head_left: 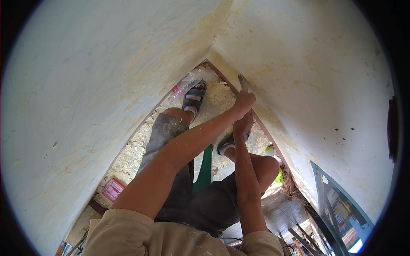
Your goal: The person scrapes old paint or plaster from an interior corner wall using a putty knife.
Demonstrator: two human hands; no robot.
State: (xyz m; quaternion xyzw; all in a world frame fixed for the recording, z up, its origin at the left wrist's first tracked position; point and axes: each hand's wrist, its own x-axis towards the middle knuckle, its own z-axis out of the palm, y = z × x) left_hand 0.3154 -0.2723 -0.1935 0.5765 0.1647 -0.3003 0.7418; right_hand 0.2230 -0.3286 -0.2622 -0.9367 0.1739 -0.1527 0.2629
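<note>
Our left-hand fingers (241,94) are wrapped tight round the handle of a scraper (241,81), its narrow blade pointing up and laid against the right wall (316,72), just right of the room's corner. The right hand (243,124) sits directly below the left hand (244,102), touching it; whether its fingers are closed on the handle as well or only bracing, we cannot tell.

Around the blade the plaster shows yellowish, patchy areas running up the corner and spreading onto the left wall (85,85), which we judge to be worked ground. Far right, the wall is paler and even, so most of it looks untouched.

Below, pale debris covers the floor (128,158) around our sandals (194,97). A pink box (112,190) lies near left, a broom (289,183) near right.
</note>
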